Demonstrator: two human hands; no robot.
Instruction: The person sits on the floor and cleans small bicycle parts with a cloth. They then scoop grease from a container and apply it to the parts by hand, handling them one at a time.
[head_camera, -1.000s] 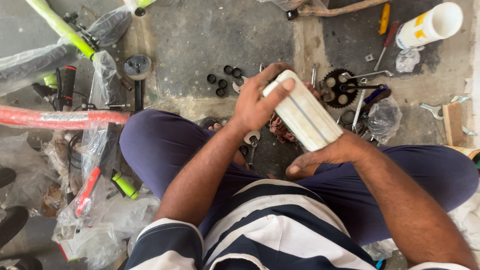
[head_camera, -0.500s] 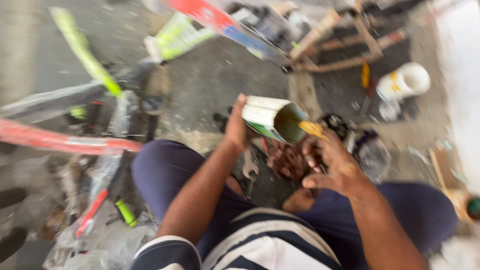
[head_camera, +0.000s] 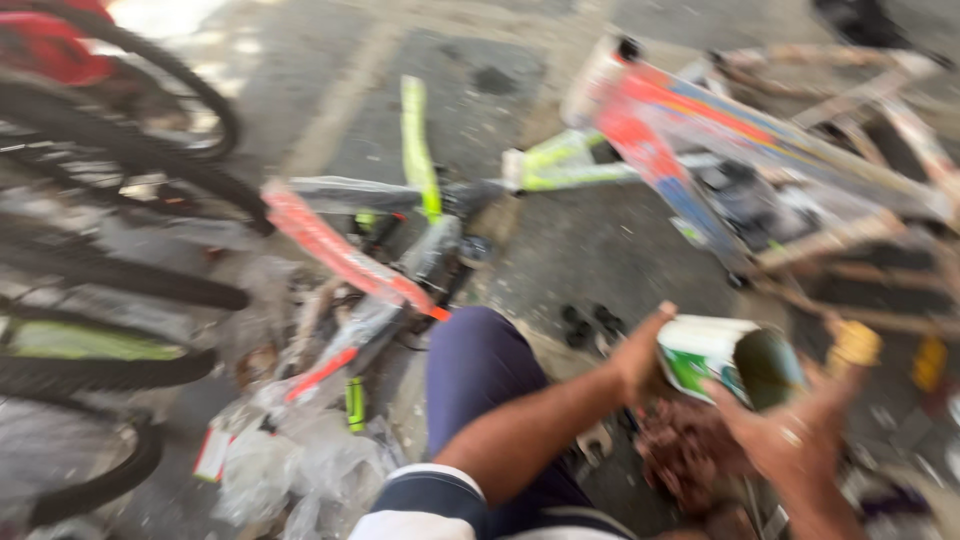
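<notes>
While the whole view is smearing with motion blur, the left hand (head_camera: 640, 360) is gripping the near end of a white-and-green box (head_camera: 715, 362), fingers wrapped round its side, holding it above the lap with its open, dark end facing right. The right hand (head_camera: 790, 435) is hanging just beside that open end, fingers spread; a small yellow piece (head_camera: 853, 345) is showing at its fingertips, but whether the fingers are pinching it or it is lying behind them cannot be told. A ring is glinting on one finger.

Item, below the box: a reddish-brown clump (head_camera: 685, 450), too blurred to identify. Item, past the knee in dark blue trousers (head_camera: 480, 370): a few small black round parts (head_camera: 590, 322) lying on the concrete floor (head_camera: 600, 240). Item, centre left: a wrapped bicycle frame in red and lime (head_camera: 380, 250), its plastic sheeting trailing. Item, upper right: a second wrapped frame, red and blue (head_camera: 690, 140), running out of view. Item, left edge: bicycle tyres (head_camera: 120, 170), cut off by the border. The person's striped shirt (head_camera: 440, 505) is cropping at the bottom.
</notes>
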